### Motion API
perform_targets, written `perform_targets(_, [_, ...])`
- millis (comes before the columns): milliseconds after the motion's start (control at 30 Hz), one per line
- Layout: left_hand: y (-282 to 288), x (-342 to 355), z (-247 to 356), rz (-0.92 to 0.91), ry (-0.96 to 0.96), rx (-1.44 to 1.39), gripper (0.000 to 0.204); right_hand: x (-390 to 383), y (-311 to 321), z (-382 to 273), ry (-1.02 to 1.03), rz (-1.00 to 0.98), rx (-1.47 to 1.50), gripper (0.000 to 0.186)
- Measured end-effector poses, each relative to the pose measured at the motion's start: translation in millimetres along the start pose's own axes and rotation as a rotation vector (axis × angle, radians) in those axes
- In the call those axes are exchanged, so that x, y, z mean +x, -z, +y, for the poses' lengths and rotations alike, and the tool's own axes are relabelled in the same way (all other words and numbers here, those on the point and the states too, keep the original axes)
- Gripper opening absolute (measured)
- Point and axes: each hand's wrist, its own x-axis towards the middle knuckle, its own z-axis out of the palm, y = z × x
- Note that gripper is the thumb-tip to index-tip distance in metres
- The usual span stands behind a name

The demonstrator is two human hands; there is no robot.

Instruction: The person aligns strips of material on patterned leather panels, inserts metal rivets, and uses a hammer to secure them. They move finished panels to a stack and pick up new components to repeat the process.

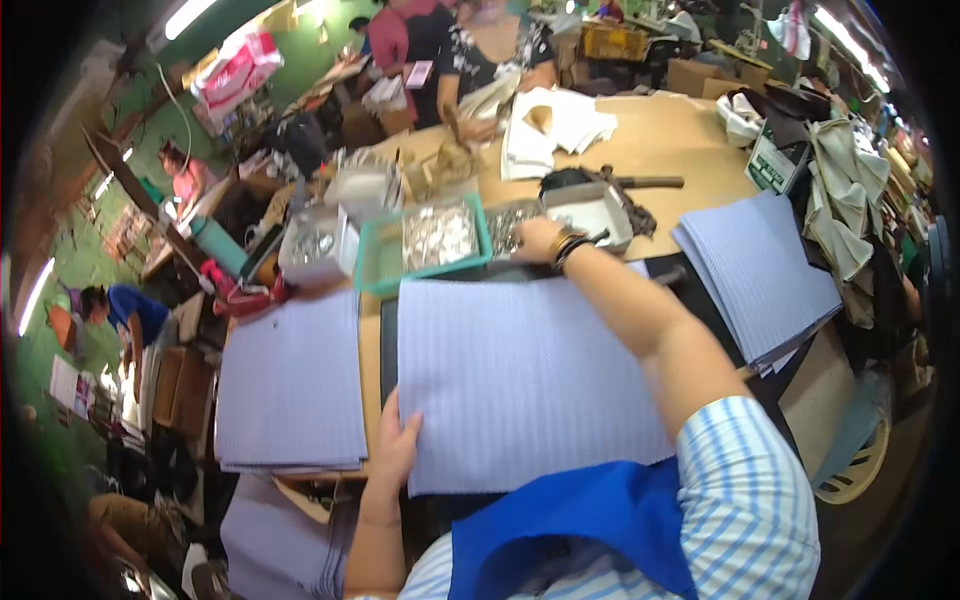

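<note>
A lilac ribbed sheet (530, 385) lies flat before me on a dark board. At its left edge is my left hand (397, 445), closed on the edge with the thumb over the top. My right arm reaches across the sheet. My right hand (540, 240), with dark bands at the wrist, dips into a box of small metal pieces (508, 228). Its fingers are closed, and what they hold is hidden. Beside that box stands a teal tray (378, 262) with a pile of small whitish pieces (440, 236). A white open box (597, 213) sits to the right.
Lilac sheets are stacked at left (290, 385) and right (765, 275). Behind the boxes lies a hammer-like tool (645, 182). Another white box (318, 245) holds metal parts. Across the table, a person in a floral top (495, 55) handles fabric. White cloth (560, 128) lies nearby.
</note>
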Motion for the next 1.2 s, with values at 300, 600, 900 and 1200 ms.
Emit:
perform_targets(300, [18.1,-46.9,26.3,-0.112,0.121,-0.047,0.050,7.5,-9.4,30.7,-0.100,0.173,0.092,0.023])
perform_targets(600, [-20.3,39.4,91.8,-0.122,-0.263,0.401,0.051,-35.1,-2.2,19.3,-0.004,0.494,0.552,0.019])
perform_targets(900, [-120.5,155.9,49.8,-0.343,0.187,-0.407,0.032,-117.2,-42.7,-48.6,0.367,0.520,1.056,0.023])
perform_targets(1200, [-122.4,156.7,29.4,-0.336,0.162,-0.536,0.026,-117.1,-45.0,-38.1,0.487,0.575,0.946,0.021])
